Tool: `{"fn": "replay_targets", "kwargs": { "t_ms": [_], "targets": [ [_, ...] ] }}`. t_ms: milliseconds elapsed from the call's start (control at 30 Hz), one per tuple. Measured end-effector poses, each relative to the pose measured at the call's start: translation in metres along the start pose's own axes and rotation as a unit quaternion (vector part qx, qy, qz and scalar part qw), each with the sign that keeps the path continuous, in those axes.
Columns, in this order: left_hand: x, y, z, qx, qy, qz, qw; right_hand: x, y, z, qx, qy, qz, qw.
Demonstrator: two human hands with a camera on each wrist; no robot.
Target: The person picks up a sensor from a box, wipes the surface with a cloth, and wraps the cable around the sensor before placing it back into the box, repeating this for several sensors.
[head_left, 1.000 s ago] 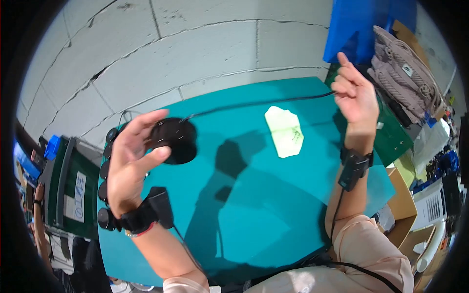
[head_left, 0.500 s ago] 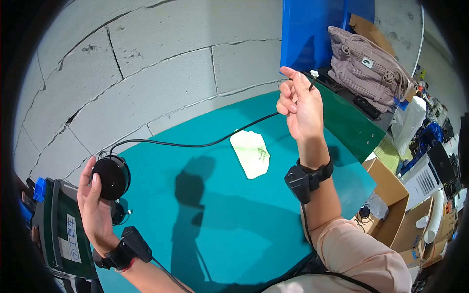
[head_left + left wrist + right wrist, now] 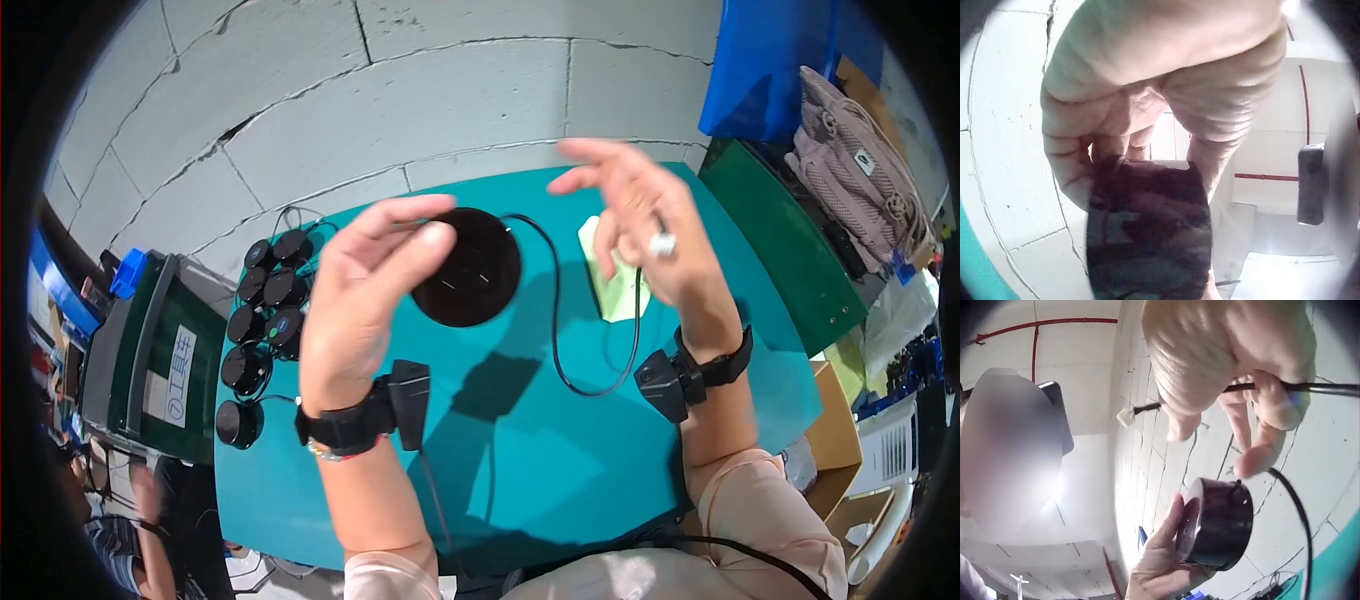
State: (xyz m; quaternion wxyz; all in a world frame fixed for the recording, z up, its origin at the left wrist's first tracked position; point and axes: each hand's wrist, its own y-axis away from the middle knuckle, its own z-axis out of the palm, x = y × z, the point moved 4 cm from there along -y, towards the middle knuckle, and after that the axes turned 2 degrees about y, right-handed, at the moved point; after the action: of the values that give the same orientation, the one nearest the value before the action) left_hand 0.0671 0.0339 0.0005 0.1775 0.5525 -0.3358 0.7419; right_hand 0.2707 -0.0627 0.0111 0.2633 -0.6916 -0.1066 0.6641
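Note:
A round black puck-shaped part (image 3: 467, 268) is gripped at its edge by my left hand (image 3: 365, 290), thumb on one side and fingers on the other. In the left wrist view the black part (image 3: 1149, 231) fills the space below the fingers. From it a black cable (image 3: 556, 330) loops down and up to my right hand (image 3: 650, 235). That hand holds the cable near its white connector (image 3: 662, 244), which sticks out beside the palm. In the right wrist view the cable (image 3: 1305, 537) passes through the curled fingers, with the white connector (image 3: 1125, 417) at its end.
Several black round parts with cables (image 3: 245, 370) stand at the table's left. A pale green paper (image 3: 615, 290) lies behind the right hand. Green bins flank the teal table (image 3: 560, 480); a bag (image 3: 850, 170) sits at the right. Another person's arm (image 3: 150, 520) shows at lower left.
From half a second ago, the hands have come closer together and the stretched cable now hangs in a loop. The left hand still holds the black part, and the view has shifted.

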Motion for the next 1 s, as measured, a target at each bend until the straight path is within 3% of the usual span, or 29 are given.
{"fn": "replay_targets", "kwargs": {
  "t_ms": [133,200,267,333,400,467,533,600,667,1000],
  "targets": [
    [0.007,0.005,0.020,-0.029,-0.015,-0.004,0.999,0.001,0.013,0.037,-0.136,0.116,0.136,0.974],
    [0.010,0.008,0.023,-0.036,-0.025,-0.004,0.999,-0.002,0.012,0.043,-0.136,0.082,0.148,0.976],
    [0.013,0.009,0.026,-0.044,-0.028,0.022,0.998,-0.005,0.011,0.038,-0.114,0.112,0.096,0.982],
    [0.012,0.008,0.024,-0.040,-0.077,0.059,0.995,-0.001,0.010,0.032,-0.103,0.163,0.124,0.973],
    [0.016,0.007,0.027,-0.062,-0.204,0.178,0.961,0.004,0.007,0.029,-0.059,-0.004,0.023,0.998],
    [0.015,0.007,0.025,-0.035,-0.216,0.174,0.960,0.003,0.003,0.023,-0.059,-0.037,0.005,0.998],
    [0.013,0.007,0.023,-0.031,-0.183,0.146,0.972,0.001,0.002,0.021,-0.082,0.017,-0.032,0.996],
    [0.017,0.008,0.025,-0.023,-0.197,0.157,0.967,0.000,0.003,0.022,-0.091,-0.001,-0.024,0.996],
    [0.020,0.009,0.025,-0.001,-0.219,0.216,0.951,0.001,0.003,0.023,-0.081,0.053,-0.046,0.994],
    [0.017,0.008,0.023,-0.008,-0.257,0.243,0.935,-0.004,0.005,0.025,-0.063,0.167,-0.153,0.972]
  ]
}}
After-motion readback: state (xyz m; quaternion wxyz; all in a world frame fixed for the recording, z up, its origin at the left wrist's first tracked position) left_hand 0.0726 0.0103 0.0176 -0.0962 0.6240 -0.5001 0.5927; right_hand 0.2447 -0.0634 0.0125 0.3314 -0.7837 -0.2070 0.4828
